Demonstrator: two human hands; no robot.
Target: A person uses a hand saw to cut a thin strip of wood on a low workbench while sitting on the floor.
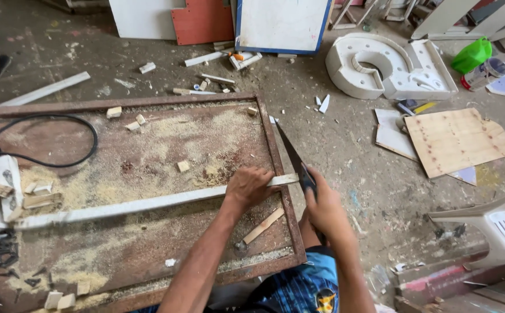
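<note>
A long pale wooden strip [142, 205] lies across a rusty metal-framed table [283, 191] dusted with sawdust. My left hand [248, 185] presses down on the strip near its right end, at the table's edge. My right hand [324, 206] grips the handle of a hand saw [290, 154]. The dark blade points up and away, and it meets the strip's end just past the table's right rim.
Wood offcuts, screws and a black cable [61, 159] lie on the table. A hammer [258, 230] rests near the front rim. On the floor: a plywood sheet [458, 141], white moulded letter [380, 66], green container [471, 55], boards. White plastic chair [504, 223] at right.
</note>
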